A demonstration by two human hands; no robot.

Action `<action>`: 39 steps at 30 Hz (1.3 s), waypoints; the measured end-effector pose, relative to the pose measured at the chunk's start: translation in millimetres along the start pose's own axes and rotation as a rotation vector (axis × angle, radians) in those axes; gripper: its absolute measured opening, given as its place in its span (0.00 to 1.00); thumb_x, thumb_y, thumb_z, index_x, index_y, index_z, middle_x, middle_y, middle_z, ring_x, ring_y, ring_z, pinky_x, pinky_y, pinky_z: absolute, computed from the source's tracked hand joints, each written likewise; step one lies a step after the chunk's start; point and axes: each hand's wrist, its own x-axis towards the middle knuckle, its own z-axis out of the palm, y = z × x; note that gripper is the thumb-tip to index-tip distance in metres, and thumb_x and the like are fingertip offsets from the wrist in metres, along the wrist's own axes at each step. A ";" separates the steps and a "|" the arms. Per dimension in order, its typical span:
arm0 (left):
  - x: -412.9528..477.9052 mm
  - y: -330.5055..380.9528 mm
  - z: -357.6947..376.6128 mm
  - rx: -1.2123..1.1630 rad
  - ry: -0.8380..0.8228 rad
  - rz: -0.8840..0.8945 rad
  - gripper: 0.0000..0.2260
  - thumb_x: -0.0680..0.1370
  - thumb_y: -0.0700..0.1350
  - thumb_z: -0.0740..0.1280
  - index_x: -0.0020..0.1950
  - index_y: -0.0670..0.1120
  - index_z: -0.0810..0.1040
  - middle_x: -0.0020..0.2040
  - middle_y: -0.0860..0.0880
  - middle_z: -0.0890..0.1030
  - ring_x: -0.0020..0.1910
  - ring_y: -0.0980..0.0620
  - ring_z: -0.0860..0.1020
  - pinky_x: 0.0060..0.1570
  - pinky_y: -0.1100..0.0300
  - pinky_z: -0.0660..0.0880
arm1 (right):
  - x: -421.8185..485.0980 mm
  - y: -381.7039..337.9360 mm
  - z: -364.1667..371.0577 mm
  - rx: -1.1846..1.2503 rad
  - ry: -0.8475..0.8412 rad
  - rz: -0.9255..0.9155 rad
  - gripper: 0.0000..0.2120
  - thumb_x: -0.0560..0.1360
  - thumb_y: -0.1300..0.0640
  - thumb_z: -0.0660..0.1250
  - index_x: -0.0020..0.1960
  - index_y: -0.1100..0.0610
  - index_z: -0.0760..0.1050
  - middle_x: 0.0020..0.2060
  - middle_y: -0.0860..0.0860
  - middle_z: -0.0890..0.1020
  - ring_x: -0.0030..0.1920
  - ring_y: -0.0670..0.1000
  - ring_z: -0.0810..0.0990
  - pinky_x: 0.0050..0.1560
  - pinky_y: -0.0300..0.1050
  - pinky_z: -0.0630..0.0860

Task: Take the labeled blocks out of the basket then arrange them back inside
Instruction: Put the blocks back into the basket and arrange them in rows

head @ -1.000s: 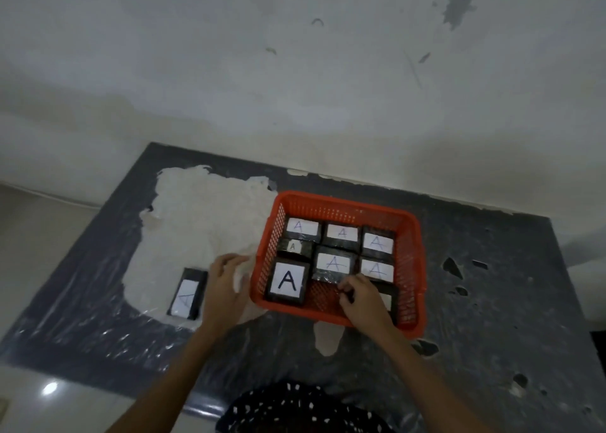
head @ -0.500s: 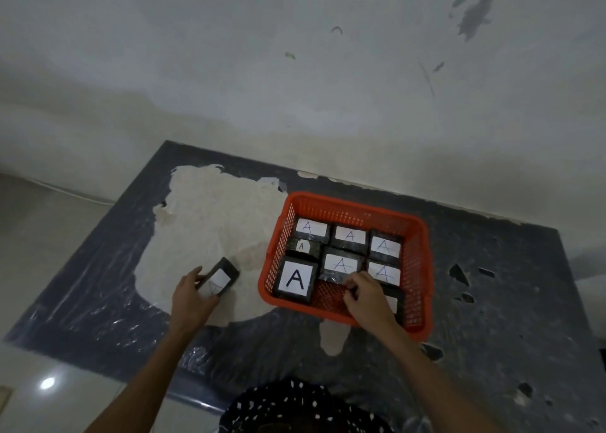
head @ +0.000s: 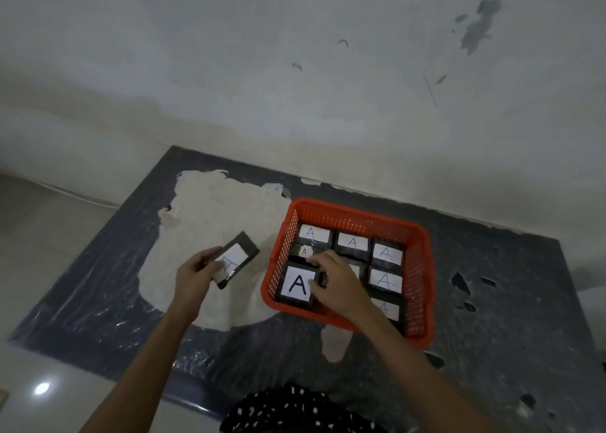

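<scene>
– One block (head: pixel 235 259) is now lifted off the table, pinched in the left hand (head: pixel 193 276), just left of the basket (head: pixel 423 288)?
– Yes. The right hand (head: pixel 337 283), inside, has moved onto a middle block; it is probably making room.

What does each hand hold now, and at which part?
The left hand holds a labeled block by its near end. The right hand rests on blocks inside the basket; a grip cannot be told.
</scene>
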 end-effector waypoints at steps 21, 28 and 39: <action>-25.3 -1.6 135.9 0.654 -0.488 0.338 0.13 0.75 0.39 0.66 0.59 0.49 0.77 0.58 0.49 0.78 0.56 0.54 0.75 0.53 0.66 0.70 | -32.9 56.4 -34.3 -0.360 -0.257 0.127 0.32 0.65 0.52 0.73 0.66 0.56 0.70 0.59 0.54 0.76 0.59 0.53 0.73 0.58 0.48 0.74; -29.1 -25.4 140.2 0.973 -0.545 0.483 0.15 0.76 0.43 0.64 0.63 0.50 0.76 0.64 0.48 0.72 0.63 0.50 0.67 0.66 0.57 0.63 | -30.7 67.7 -11.8 -0.246 -0.285 0.198 0.24 0.68 0.60 0.75 0.63 0.59 0.75 0.59 0.56 0.76 0.58 0.54 0.76 0.59 0.46 0.75; -26.9 -14.6 124.4 1.135 -0.467 0.798 0.20 0.74 0.44 0.68 0.66 0.48 0.72 0.70 0.43 0.70 0.70 0.41 0.65 0.69 0.43 0.63 | -41.1 75.3 -15.1 -0.392 -0.039 0.150 0.17 0.74 0.55 0.68 0.63 0.54 0.75 0.58 0.51 0.76 0.60 0.52 0.69 0.64 0.47 0.68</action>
